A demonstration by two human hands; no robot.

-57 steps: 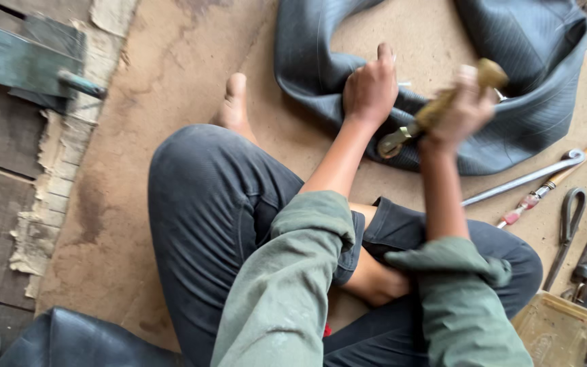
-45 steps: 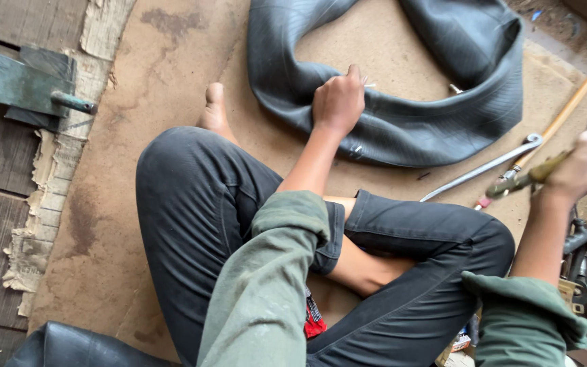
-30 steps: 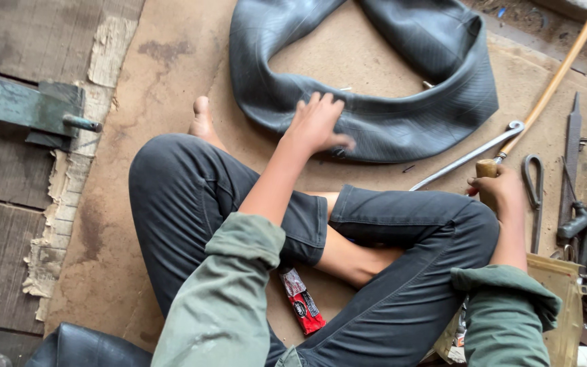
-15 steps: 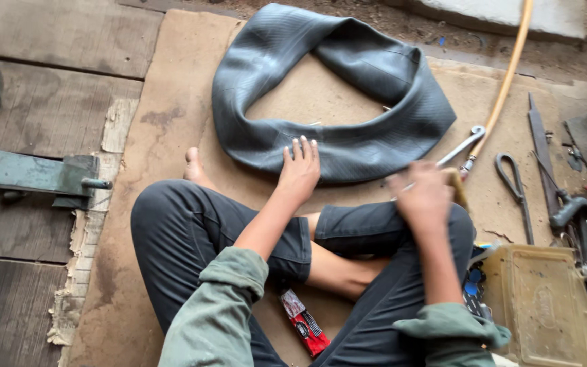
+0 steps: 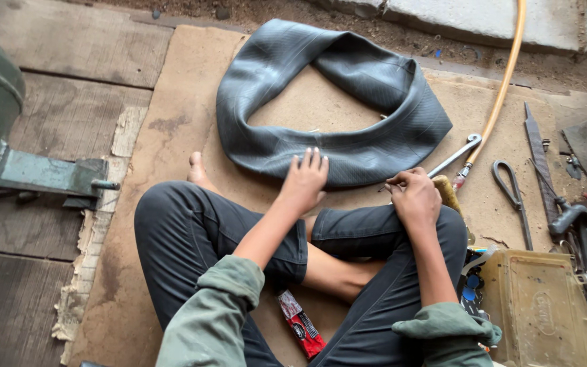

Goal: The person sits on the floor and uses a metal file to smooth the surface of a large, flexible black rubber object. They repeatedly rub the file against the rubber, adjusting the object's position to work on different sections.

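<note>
A black rubber inner tube (image 5: 382,88) lies folded in a loop on a brown board (image 5: 171,122) in front of my crossed legs. My left hand (image 5: 304,178) rests flat on the tube's near edge with its fingers spread. My right hand (image 5: 412,197) hovers over my right knee, just short of the tube, with its fingers closed around a wooden-handled tool (image 5: 450,195). A thin metal tip pokes out of that hand toward the tube.
An orange hose (image 5: 501,88) and a metal bar (image 5: 453,155) lie right of the tube. Shears (image 5: 509,187), a file (image 5: 537,153) and several other tools lie at the right, by a yellowish metal box (image 5: 538,309). A red packet (image 5: 300,326) lies between my legs; a green machine foot (image 5: 49,175) stands at the left.
My right hand swung out to the tool pile on the right and came back to my knee. My left fist opened flat on the tube. The view tilted up, showing the whole tube.
</note>
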